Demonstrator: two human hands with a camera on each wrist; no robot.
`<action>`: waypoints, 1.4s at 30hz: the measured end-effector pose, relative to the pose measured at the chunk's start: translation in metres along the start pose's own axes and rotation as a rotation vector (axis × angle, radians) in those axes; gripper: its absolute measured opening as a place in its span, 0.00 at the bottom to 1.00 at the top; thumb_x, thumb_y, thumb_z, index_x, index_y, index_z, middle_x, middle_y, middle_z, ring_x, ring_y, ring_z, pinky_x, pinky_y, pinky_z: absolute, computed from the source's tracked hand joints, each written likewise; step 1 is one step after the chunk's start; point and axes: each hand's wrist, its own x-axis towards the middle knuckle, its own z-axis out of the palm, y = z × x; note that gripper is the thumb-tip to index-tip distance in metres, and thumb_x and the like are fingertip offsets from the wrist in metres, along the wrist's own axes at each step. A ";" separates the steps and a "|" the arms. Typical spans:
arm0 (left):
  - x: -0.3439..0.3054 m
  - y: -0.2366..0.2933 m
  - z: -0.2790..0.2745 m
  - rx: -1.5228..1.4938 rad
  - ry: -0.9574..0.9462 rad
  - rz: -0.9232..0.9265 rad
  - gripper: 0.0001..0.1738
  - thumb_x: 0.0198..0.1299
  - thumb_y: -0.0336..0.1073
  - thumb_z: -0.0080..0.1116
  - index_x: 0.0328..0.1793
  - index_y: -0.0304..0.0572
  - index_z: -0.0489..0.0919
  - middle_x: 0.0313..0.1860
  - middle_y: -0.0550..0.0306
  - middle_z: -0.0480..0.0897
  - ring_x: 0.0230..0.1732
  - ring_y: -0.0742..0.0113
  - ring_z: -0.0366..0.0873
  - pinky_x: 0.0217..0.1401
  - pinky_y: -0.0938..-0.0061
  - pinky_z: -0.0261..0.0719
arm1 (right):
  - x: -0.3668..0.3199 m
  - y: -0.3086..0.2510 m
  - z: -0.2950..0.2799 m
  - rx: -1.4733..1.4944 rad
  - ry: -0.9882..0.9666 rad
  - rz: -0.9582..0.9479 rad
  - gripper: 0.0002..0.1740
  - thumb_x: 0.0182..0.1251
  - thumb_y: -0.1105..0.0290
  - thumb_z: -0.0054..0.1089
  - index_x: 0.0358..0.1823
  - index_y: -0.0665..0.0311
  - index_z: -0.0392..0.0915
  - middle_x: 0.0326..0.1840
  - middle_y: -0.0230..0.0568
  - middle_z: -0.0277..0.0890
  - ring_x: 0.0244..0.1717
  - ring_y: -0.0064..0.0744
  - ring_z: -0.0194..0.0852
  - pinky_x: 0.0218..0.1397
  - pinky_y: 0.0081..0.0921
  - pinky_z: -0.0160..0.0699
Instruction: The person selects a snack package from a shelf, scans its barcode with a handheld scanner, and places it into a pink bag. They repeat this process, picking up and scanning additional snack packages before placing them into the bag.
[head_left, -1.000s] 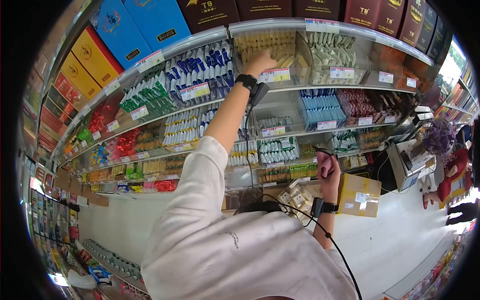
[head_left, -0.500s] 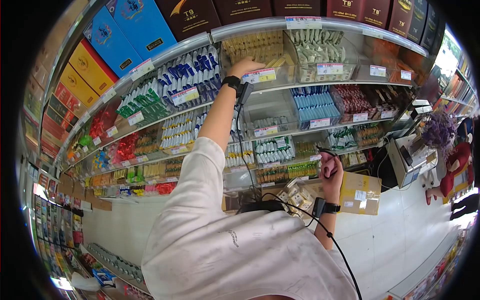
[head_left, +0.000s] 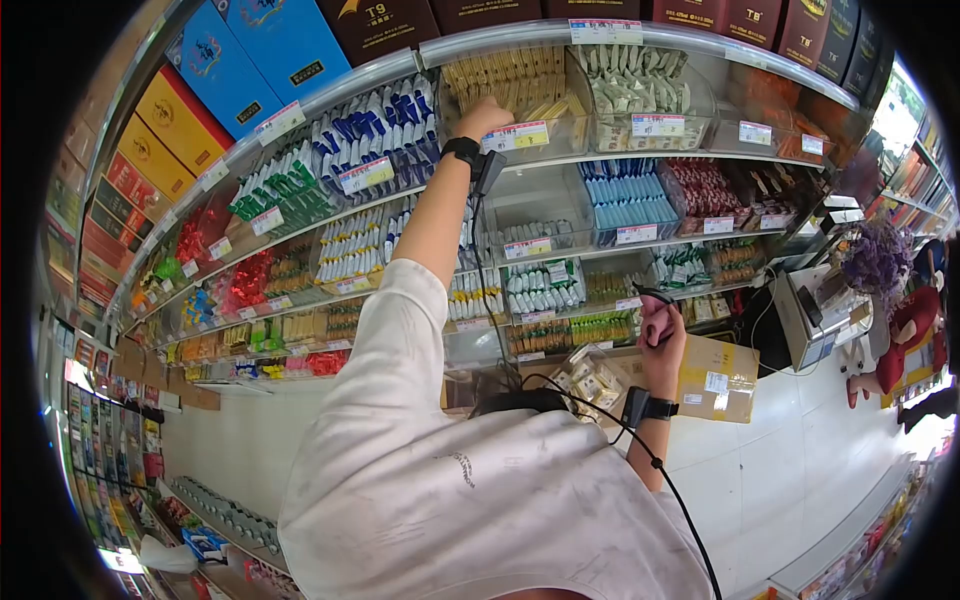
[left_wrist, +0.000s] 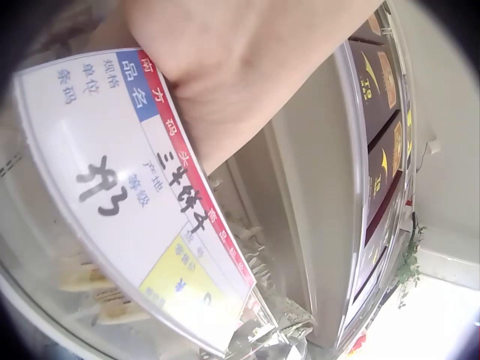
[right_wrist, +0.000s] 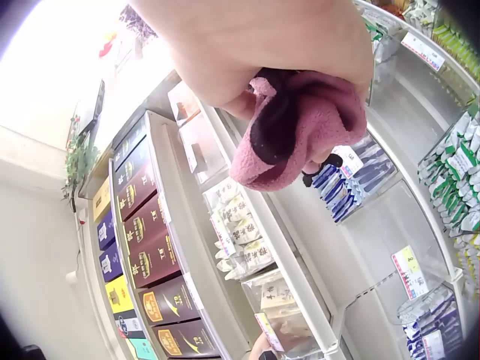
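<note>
Along the upper shelf (head_left: 560, 160), head view, my left hand (head_left: 483, 118) reaches into a clear bin (head_left: 565, 133); gold packets (head_left: 500, 75) stand in rows behind, others askew: seemingly unfinished. Left wrist: price card (left_wrist: 112, 150); fingers hidden, grip unclear. Right wrist: my right hand (right_wrist: 277, 45) clutches pink cloth (right_wrist: 330, 112).
</note>
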 end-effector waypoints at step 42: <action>-0.319 0.011 0.002 -0.891 -0.365 0.443 0.32 0.64 0.30 0.68 0.75 0.46 0.74 0.58 0.58 0.83 0.52 0.72 0.81 0.51 0.75 0.85 | -0.084 0.067 0.224 -0.443 0.140 -0.294 0.17 0.73 0.54 0.68 0.47 0.61 0.81 0.39 0.27 0.78 0.36 0.15 0.74 0.35 0.18 0.72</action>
